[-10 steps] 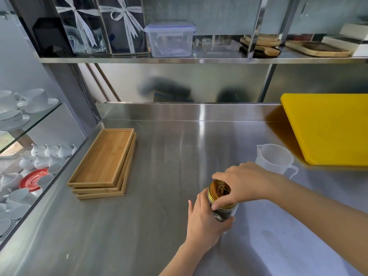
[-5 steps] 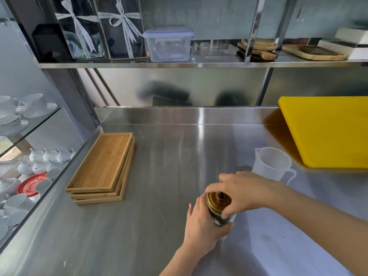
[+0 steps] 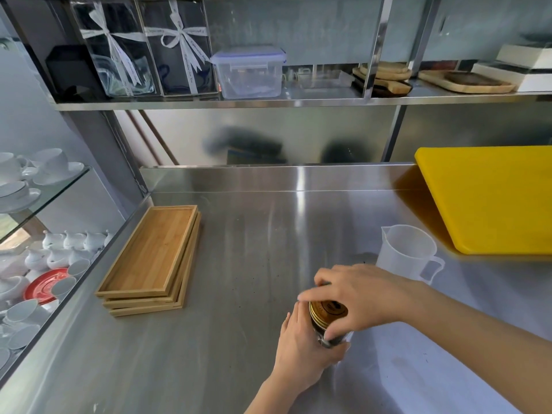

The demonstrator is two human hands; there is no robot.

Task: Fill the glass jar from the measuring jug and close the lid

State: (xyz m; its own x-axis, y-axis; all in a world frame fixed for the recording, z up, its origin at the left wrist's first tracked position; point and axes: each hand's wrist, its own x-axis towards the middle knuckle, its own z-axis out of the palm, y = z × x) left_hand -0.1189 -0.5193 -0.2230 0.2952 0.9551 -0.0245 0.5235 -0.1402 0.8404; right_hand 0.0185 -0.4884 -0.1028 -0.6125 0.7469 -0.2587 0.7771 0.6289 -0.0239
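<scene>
Position: the glass jar (image 3: 330, 339) stands upright on the steel counter (image 3: 239, 264), near the front edge, w/ both hands on it. The measuring jug (image 3: 406, 252) sits just behind and to the right, upright, spout facing left, apart from the jar. It looks empty, though the translucent wall makes that hard to confirm.

Left hand (image 3: 301, 351): wrapped round the jar body from the near-left side, fingers pressed together and curled to the glass. Function: anchor, stops rotation.

Right hand (image 3: 358, 297): comes in from the right, over the top. Fingers spread in a claw, tips pinching the rim of the gold lid (image 3: 327, 310). Lid is seated on the jar mouth. Whether it's fully threaded can't be told from here.

Step in hand, as judged: closing the lid, i.e. near the end of the task. Dark contents show through the glass below the lid.

Handling notes:
- Jar: rigid, smooth glass, fragile. Filled, it should carry moderate weight for its size. Steel top is slick, so the base may skid if torque isn't countered.
- Grip pt for body: mid-wall, full wrap, as the left hand has it.
- Grip pt for lid: outer edge, fingertips spaced round it. Metal lid is thin and stiff; cross-threading is the likely fault if it sits tilted.
- Jug: light plastic, take it by the handle.
</scene>
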